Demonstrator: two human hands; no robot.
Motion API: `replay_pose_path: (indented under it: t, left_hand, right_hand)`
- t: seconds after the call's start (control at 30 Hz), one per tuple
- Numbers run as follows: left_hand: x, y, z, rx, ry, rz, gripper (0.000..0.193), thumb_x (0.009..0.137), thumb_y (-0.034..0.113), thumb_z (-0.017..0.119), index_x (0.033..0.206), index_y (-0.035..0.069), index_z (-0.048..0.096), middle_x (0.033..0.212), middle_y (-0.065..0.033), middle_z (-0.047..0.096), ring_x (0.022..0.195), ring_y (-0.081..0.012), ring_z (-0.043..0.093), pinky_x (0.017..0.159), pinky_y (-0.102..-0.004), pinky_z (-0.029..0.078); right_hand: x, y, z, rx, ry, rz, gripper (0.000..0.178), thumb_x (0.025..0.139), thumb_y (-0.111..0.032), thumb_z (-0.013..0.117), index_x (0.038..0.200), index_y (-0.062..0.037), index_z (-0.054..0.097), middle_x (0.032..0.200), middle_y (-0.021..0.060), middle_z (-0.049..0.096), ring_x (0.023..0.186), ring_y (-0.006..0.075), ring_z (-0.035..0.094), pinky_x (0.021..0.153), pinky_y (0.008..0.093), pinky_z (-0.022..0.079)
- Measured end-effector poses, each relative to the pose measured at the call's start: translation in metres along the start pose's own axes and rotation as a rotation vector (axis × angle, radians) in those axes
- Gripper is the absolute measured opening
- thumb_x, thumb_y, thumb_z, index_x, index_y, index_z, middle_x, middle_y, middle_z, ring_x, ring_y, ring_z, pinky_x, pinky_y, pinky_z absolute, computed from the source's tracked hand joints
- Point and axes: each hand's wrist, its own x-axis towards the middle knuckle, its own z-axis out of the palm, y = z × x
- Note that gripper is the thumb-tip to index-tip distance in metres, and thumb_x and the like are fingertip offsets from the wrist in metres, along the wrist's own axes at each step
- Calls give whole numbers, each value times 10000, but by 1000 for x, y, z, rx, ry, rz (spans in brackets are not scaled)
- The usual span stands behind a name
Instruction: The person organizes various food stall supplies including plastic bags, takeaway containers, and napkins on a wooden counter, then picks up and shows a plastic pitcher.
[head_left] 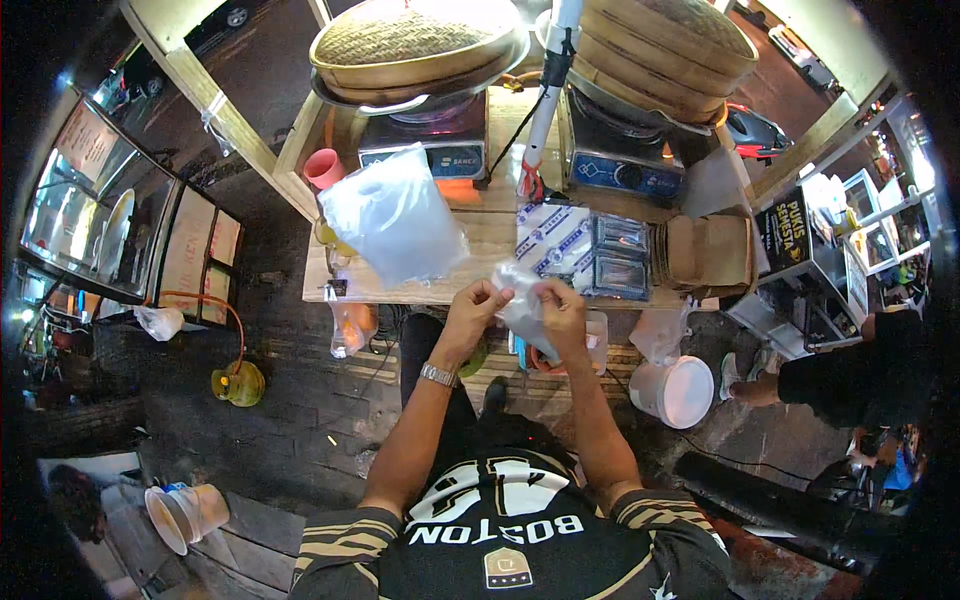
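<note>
1. Plastic bag (522, 312), thin, pale and crumpled, hangs between the two hands, just over the near edge of the bench (490, 225), its lower end below that edge.
2. Left hand (474, 308) has its thumb and fingertips pinched together on the bag's left side; a metal watch (438, 374) circles that wrist.
3. Right hand (562, 312) is closed on the bag's right side, thumb and fingers together.
4. Near the left hand, a stack of clear bags (395, 225) lies on the wooden top, with a pink cup (323, 168) beyond its far left corner.
5. Beyond the right hand lies a blue-and-white printed sheet (550, 232); dark packets (620, 255) sit beside it, then brown cardboard pieces (705, 250) farther right.
6. At the back stand two stoves, a left one (425, 150) and a right one (625, 165), each under a round woven steamer, left (415, 50) and right (665, 55). A white pole (547, 110) rises between them.
7. Below the bench, a white bucket (675, 390) is on the ground at the right, near another person's dark-clothed leg (845, 365).
8. Well off to the left, a green gas cylinder (238, 385) stands on the paving.
</note>
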Motion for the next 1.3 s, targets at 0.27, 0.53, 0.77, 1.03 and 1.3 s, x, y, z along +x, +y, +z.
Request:
replay_pose_path:
  t: [0.27, 0.53, 0.77, 1.03, 1.3]
  left_hand:
    - [-19, 50, 19, -228, -124, -177, 309, 977, 296, 638, 1094, 11, 651, 876, -23, 655, 776, -110, 634, 752, -243, 535]
    - [-18, 48, 7, 146, -12, -85, 247, 960, 235, 654, 1035, 0, 657, 920, -40, 664, 866, -131, 657, 806, -272, 554]
    - [-26, 24, -1, -345, -75, -175, 221, 924, 194, 673, 1105, 88, 602, 1051, -46, 640, 903, -155, 648, 817, -327, 552]
    - [-31, 20, -19, -195, -134, -222, 341, 922, 257, 703, 1162, 25, 630, 1036, -16, 645, 919, -97, 606, 786, -271, 501]
    - [-47, 1, -64, 112, 11, -10, 298, 896, 192, 694, 1142, 33, 639, 978, -33, 658, 907, -126, 610, 823, -281, 492]
  right_hand:
    - [26, -33, -32, -126, -38, -158, 198, 930, -182, 655, 958, 9, 694, 816, 116, 677, 739, 209, 617, 682, 348, 489]
    - [-3, -33, -12, -259, -212, -300, 127, 883, -98, 677, 967, -6, 703, 886, 158, 692, 782, 296, 655, 680, 399, 511]
    - [-19, -27, -7, -60, -206, 80, 187, 899, -149, 731, 816, -9, 639, 702, 2, 592, 693, 75, 532, 601, 268, 427]
    - [-22, -1, -19, 148, -179, 129, 215, 971, -235, 644, 899, -42, 585, 688, -14, 534, 651, 77, 486, 599, 262, 415]
    - [47, -18, -115, -269, 692, -289, 226, 990, -234, 611, 993, -12, 571, 854, 45, 560, 765, 150, 523, 684, 294, 440]
